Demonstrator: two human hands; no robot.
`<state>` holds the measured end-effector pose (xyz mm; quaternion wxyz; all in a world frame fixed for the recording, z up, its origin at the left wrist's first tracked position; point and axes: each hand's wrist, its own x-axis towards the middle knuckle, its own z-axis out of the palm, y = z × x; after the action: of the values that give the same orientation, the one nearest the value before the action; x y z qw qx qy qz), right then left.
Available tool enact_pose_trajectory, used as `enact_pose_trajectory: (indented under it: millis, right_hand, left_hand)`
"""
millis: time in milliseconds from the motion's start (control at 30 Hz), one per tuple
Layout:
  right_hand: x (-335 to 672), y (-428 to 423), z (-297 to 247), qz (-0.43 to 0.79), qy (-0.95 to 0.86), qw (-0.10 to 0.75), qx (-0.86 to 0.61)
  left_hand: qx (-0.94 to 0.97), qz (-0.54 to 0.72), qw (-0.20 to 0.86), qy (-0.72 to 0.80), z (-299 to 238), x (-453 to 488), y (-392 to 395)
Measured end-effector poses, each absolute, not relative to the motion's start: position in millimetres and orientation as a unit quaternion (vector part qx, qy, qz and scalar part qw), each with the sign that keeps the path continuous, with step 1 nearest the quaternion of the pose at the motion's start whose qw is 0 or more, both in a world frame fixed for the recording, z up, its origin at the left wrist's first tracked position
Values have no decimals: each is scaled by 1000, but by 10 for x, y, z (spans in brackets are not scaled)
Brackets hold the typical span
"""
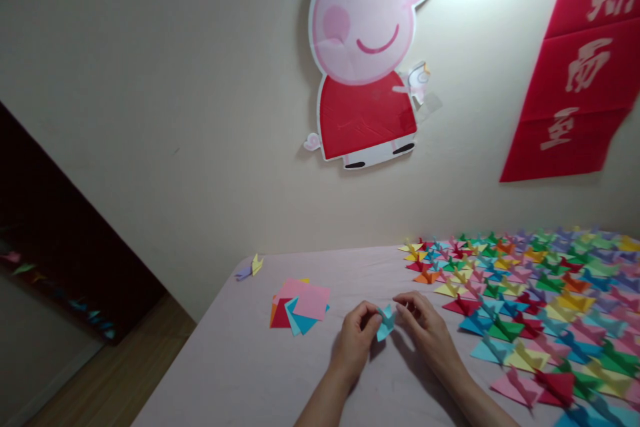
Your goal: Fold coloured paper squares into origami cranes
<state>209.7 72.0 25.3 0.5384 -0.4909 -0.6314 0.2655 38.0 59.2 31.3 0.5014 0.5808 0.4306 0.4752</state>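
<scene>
Beyond the fingers [371, 328], a pale wall [150, 113] is seen, brightly lit at the upper right. Below and around them a counter [210, 373] is spread, covered in light pinkish cloth. To their right, much of that surface is taken up by rows of folded paper birds [575, 302] in red, pink, yellow, green, blue and purple, set close together. Far to the left of the fingers, a dark brown panel [75, 240] is seen, with small coloured folded pieces [95, 314] strung in a line along its lower part; wooden flooring [135, 357] is shown beneath it. Above the fingers, a pig cutout [370, 113] in a red dress is fixed to the wall, and up to the right a red banner [565, 90] with pale characters is hung.

A light-blue folded paper [385, 328] is pinched between the thumb and forefinger of the left hand [350, 343], low over the counter. The right hand [433, 330] is held just beside it, thumb and forefinger brought near each other; whether the paper is touched by them cannot be told. To the left of the fingers, loose square sheets [313, 300] are fanned, with pink uppermost and red, blue, orange and yellow partly covered. Farther left, by the counter's edge, a lilac folded piece [243, 273] and a yellow folded piece [257, 265] are set side by side.
</scene>
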Motion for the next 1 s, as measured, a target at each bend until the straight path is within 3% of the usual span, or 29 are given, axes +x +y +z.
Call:
enact_pose_trajectory:
  millis: [333, 633, 1000]
  right_hand:
    - [2081, 701, 300, 268, -674, 493, -480]
    - [2089, 685, 316, 301, -641, 520, -478]
    - [2014, 624, 342, 227, -720, 479, -448]
  left_hand:
    - [605, 461, 494, 422, 339, 391, 573]
    - [606, 487, 450, 439, 385, 384, 586]
    - [594, 499, 453, 438, 363, 387, 595]
